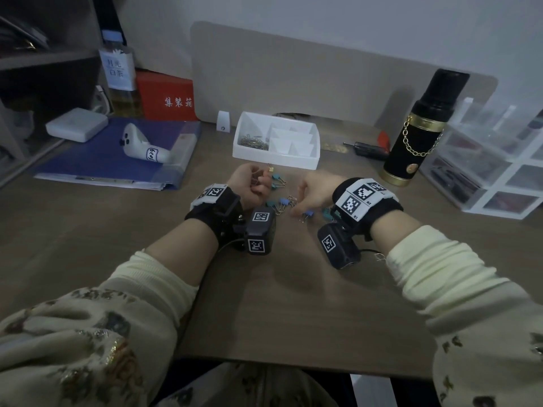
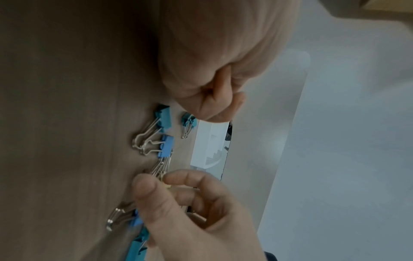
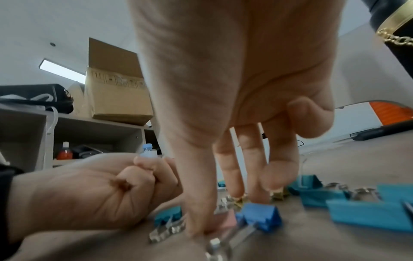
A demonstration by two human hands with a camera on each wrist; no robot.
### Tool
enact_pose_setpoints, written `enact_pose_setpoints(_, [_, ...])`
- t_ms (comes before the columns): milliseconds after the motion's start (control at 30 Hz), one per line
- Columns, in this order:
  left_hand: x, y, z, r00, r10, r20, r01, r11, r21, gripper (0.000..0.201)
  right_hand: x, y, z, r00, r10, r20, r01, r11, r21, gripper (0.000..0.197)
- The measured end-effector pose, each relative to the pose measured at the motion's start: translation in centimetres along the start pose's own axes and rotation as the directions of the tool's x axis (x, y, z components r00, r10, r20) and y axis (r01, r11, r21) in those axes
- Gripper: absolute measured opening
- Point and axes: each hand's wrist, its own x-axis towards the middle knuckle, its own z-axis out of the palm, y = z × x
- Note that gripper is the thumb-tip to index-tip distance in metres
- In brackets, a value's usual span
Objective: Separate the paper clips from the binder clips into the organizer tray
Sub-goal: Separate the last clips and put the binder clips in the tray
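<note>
Desk: brown wood-grain top (image 1: 88, 230), matte, with a beige rounded panel standing along its far edge.
Organizer tray: white plastic tray (image 1: 249, 154) with thin dividers, near the desk's far edge at mid-width; a heap of thin golden paper clips (image 1: 254, 141) lies in its left compartment.
Binder clips: small folded-metal clips (image 1: 283, 202) in blue and teal with silver wire handles, scattered on the desk just on the near side of the tray, between the two hands.
Loose paper clips: a few golden wire ones (image 1: 291, 198) lie among the binder clips.
Left hand: the left hand (image 1: 249, 188) rests on the desk in a closed fist; thin golden wire shows at its fingers, though whether it grasps paper clips cannot be told.
Right hand: the right hand (image 1: 316, 193) reaches down with fingers extended; thumb and forefinger tips (image 3: 196, 227) press together at the desk top among the wire handles, pinching at something small that cannot be made out.
Flask: black cylinder (image 1: 417, 133) with gold bands and a gold chain, toward the far right corner.
Red box: printed in white, 集装箱 (image 1: 166, 96), at the far left.
Bottle: clear, its white label reading 月光白茶 (image 1: 117, 69).
Binder: blue, flat (image 1: 97, 160), carrying a white controller (image 1: 141, 145).
</note>
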Motion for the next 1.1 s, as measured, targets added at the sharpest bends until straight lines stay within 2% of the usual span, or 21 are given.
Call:
enact_pose_setpoints(267, [0.2,0.2,-0.2,1.000,-0.001,-0.007,0.001,1.000,-0.019,0.034,0.3,-0.8,0.3,0.999,0.041,0.010,-0.041,0.999,-0.027,0.012])
enact_pose_setpoints(433, [0.4,0.3,-0.3,1.000,-0.005,-0.016,0.004,1.000,-0.028,0.032,0.9,-0.8,0.3,0.998,0.056,0.011,-0.056,0.998,0.009,0.022])
enact_pose_setpoints(567, [0.2,0.3,-0.2,1.000,-0.002,-0.029,0.001,0.999,-0.032,0.032,0.9,-0.9,-1.1,0.996,0.017,-0.088,-0.007,0.994,0.111,0.019])
enact_pose_setpoints(667, [0.0,0.1,0.2,0.999,-0.020,-0.029,0.020,1.000,-0.016,0.034,1.0,-1.4,-2.3,0.980,-0.047,-0.195,0.098,0.962,0.256,0.016])
enact_pose_setpoints(800, [-0.5,-0.3,1.0,0.996,-0.073,0.053,0.069,0.996,0.063,0.038,1.0,-2.6,-2.5,0.961,-0.146,-0.234,0.226,0.902,0.366,0.019])
enact_pose_setpoints(933, [-1.0,-0.8,1.8,0.975,-0.153,0.159,0.144,0.987,0.069,0.045,1.0,-2.1,-2.3,0.938,-0.143,-0.317,0.246,0.917,0.313,0.024])
enact_pose_setpoints(1000, [-1.2,-1.0,2.1,0.978,-0.151,0.146,0.138,0.986,0.096,0.039,0.6,-1.3,-2.3,0.927,-0.116,-0.357,0.233,0.924,0.303,0.026])
enact_pose_setpoints(1100, [-1.3,-1.4,2.5,0.994,-0.083,0.075,0.068,0.979,0.191,0.031,0.0,0.4,-2.3,0.934,-0.054,-0.353,0.166,0.941,0.295,0.024])
